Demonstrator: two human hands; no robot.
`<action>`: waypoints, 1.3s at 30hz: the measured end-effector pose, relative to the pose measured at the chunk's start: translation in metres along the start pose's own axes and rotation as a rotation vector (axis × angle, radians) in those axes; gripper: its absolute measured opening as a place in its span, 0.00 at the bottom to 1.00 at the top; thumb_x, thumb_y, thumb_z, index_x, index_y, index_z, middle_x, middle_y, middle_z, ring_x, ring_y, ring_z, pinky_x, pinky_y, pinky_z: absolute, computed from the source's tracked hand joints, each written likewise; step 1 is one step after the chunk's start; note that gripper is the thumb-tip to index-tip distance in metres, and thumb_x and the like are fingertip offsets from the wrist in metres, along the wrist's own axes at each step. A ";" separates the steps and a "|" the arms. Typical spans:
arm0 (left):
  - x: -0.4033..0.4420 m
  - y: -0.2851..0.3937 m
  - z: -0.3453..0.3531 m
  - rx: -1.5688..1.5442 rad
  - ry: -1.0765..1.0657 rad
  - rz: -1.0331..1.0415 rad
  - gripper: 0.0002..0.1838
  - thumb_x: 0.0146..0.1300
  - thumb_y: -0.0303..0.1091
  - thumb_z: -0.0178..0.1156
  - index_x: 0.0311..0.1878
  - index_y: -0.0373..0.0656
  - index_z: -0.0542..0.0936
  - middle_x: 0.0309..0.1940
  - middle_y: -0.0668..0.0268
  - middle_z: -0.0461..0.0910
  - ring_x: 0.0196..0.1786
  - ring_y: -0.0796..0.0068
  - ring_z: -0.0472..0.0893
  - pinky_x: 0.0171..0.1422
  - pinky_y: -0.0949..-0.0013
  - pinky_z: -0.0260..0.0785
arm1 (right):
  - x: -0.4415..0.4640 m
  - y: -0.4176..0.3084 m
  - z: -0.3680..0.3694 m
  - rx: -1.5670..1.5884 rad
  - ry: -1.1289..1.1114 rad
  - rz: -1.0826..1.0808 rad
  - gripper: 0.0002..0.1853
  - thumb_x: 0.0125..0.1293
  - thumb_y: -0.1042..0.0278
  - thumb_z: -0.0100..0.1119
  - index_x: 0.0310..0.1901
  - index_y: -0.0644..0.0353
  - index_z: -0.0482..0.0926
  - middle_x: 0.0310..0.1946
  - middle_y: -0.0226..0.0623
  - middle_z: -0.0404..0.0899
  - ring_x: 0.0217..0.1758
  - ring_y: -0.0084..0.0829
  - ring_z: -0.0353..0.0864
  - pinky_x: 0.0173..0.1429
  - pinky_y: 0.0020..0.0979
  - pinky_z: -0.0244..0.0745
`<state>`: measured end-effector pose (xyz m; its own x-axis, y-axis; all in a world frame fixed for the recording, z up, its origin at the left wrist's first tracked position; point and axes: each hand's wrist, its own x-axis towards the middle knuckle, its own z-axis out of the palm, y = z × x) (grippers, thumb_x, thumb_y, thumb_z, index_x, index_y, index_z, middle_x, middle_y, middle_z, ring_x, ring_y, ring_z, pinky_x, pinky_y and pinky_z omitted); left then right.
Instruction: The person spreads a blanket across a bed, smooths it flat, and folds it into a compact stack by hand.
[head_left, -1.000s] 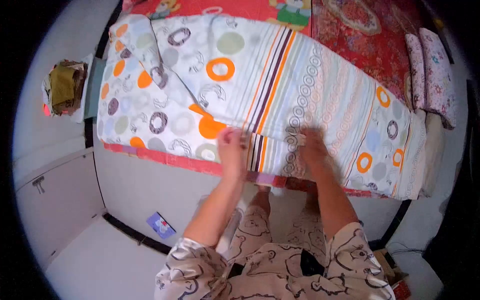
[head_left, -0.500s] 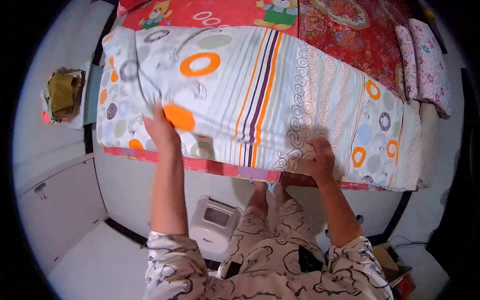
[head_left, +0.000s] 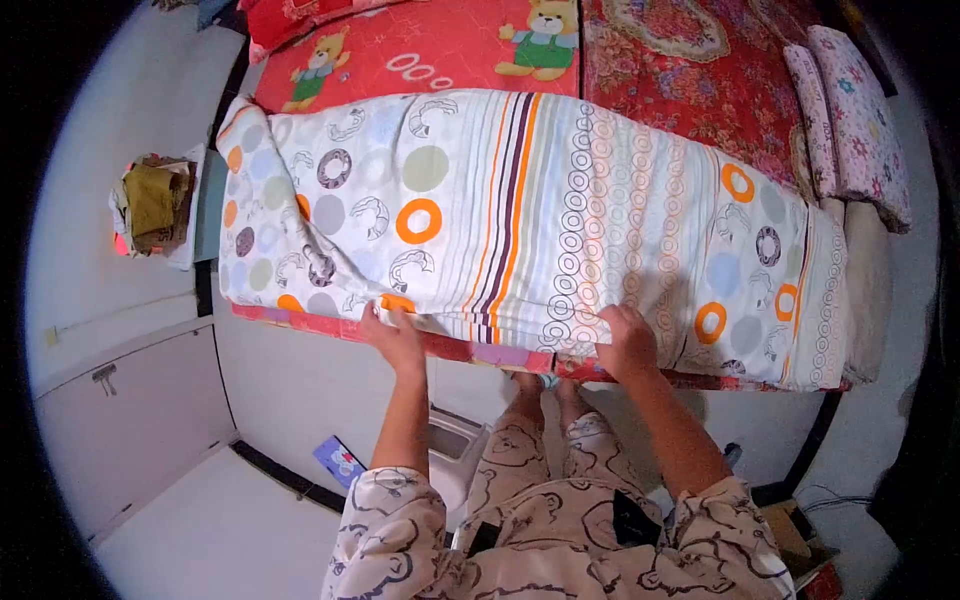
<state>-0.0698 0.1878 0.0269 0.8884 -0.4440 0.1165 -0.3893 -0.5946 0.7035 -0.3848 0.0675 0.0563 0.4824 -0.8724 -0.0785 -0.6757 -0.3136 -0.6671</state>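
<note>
A white quilt cover [head_left: 460, 200] with orange rings, grey dots and stripes lies folded along the near side of the bed. My left hand [head_left: 397, 338] pinches its near edge beside an orange patch, left of the dark stripes. Farther right, my right hand [head_left: 628, 342] grips the same near edge by the rows of small rings. A diagonal crease runs across the cover's left part toward my left hand. Whether the cover has anything inside it, I cannot tell.
Red bedding with bears [head_left: 430, 60] and a flowered red mat [head_left: 690, 110] cover the bed beyond. Folded floral bedding [head_left: 855, 130] lies at the right. A white plastic item [head_left: 455, 440] stands on the floor near my legs. Papers [head_left: 155, 205] sit at the left.
My left hand has moved right and toward me, drawing the quilt cover's near edge down and flatter. The right hand stays on the edge, slightly lower. The view has shifted a little.
</note>
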 end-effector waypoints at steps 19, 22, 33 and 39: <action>-0.031 0.057 0.072 0.703 -1.253 0.416 0.43 0.43 0.53 0.64 0.64 0.56 0.59 0.69 0.60 0.46 0.69 0.45 0.47 0.63 0.39 0.52 | -0.073 0.127 -0.007 -0.487 -0.009 0.323 0.45 0.38 0.69 0.67 0.62 0.53 0.57 0.59 0.45 0.60 0.64 0.47 0.57 0.65 0.48 0.52; -0.026 0.037 0.081 0.652 -1.269 0.386 0.41 0.45 0.57 0.62 0.63 0.57 0.60 0.68 0.59 0.48 0.69 0.44 0.47 0.64 0.42 0.52 | -0.064 0.162 -0.011 -0.374 0.061 0.239 0.35 0.41 0.72 0.64 0.56 0.53 0.64 0.51 0.43 0.69 0.57 0.45 0.66 0.62 0.46 0.57; -0.024 0.014 0.106 0.663 -1.237 0.471 0.32 0.50 0.50 0.56 0.59 0.50 0.66 0.63 0.55 0.58 0.65 0.48 0.57 0.66 0.50 0.51 | -0.040 0.139 -0.034 -0.449 -0.506 0.534 0.17 0.48 0.74 0.55 0.43 0.62 0.75 0.41 0.48 0.75 0.48 0.47 0.72 0.53 0.42 0.68; -0.031 0.007 0.108 0.718 -1.277 0.409 0.26 0.56 0.40 0.48 0.62 0.59 0.63 0.67 0.63 0.50 0.69 0.48 0.48 0.65 0.42 0.52 | 0.028 0.006 -0.018 0.085 0.075 0.081 0.27 0.46 0.77 0.54 0.53 0.61 0.67 0.49 0.49 0.69 0.54 0.49 0.68 0.57 0.40 0.65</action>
<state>-0.1268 0.1248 -0.0477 0.0415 -0.6948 -0.7180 -0.9157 -0.3139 0.2509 -0.3852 0.0344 0.0635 0.3830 -0.9202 -0.0811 -0.6596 -0.2109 -0.7215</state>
